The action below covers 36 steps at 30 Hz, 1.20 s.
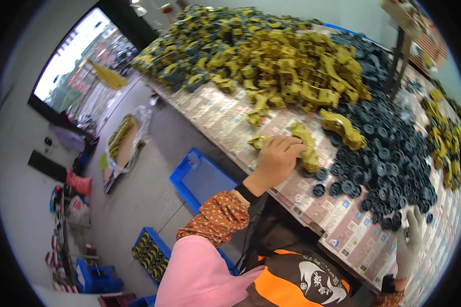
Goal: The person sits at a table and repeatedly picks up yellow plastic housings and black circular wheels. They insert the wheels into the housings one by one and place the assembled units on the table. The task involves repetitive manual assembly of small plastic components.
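Note:
My bare left hand (pixel 275 162) reaches over the near edge of the table, its fingers bent and closed on a curved yellow plastic part (pixel 307 148). Another yellow piece (pixel 257 141) shows just beyond its knuckles. A further curved yellow part (pixel 343 129) lies to the right of that hand. My right hand (pixel 409 243), in a pale glove, is at the near edge of a heap of small dark round wheel-like pieces (pixel 381 169). Its fingers are apart, and I see nothing held between them.
Yellow parts (pixel 297 66) are piled high across the table (pixel 215 110), mixed with dark ones at the far left. More yellow parts (pixel 443 138) lie at far right, near a metal upright (pixel 398 64). On the floor sit a blue tray (pixel 202 176) and a filled blue crate (pixel 151 253).

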Each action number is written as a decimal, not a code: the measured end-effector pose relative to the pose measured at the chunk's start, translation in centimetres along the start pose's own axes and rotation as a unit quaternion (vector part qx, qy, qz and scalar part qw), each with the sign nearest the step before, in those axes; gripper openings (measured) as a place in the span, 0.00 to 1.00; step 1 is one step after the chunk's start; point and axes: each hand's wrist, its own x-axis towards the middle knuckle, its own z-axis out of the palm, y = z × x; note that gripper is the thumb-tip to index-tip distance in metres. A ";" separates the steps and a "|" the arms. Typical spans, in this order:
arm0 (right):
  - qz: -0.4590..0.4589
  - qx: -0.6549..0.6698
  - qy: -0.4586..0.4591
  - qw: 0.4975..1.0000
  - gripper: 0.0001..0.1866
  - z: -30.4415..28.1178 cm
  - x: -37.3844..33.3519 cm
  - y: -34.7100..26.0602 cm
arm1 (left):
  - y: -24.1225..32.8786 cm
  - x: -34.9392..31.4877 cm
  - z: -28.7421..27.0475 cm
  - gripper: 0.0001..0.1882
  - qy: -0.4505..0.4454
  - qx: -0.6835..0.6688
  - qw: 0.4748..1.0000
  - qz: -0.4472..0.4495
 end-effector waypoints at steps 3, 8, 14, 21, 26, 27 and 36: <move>0.027 0.032 -0.060 0.997 0.31 -0.8 0.0 0.2 | -2.7 -2.3 -1.0 0.28 -0.065 0.085 0.994 -0.035; -0.053 0.066 0.001 0.996 0.24 -0.4 0.1 -3.8 | -5.0 -3.1 -2.5 0.29 -0.202 0.163 0.964 -0.051; -0.125 -0.036 -0.042 0.991 0.26 0.3 1.9 -6.6 | -4.6 -2.6 -6.3 0.26 -0.072 0.042 0.971 -0.226; -0.112 -0.016 -0.036 0.993 0.28 0.7 0.5 -2.1 | -1.7 -1.9 -6.7 0.28 0.024 -0.740 0.542 -0.398; -0.034 0.026 -0.005 0.999 0.17 1.2 1.4 -7.4 | 5.6 -3.8 -4.5 0.32 -0.086 -0.798 0.439 -0.405; -0.014 0.035 0.008 0.999 0.15 0.9 1.7 -7.1 | 7.3 -4.1 -4.1 0.32 -0.077 -0.793 0.441 -0.414; 0.039 0.020 0.047 0.998 0.09 2.9 1.7 -4.6 | 13.4 -4.3 1.5 0.34 -0.212 -0.803 0.391 -0.397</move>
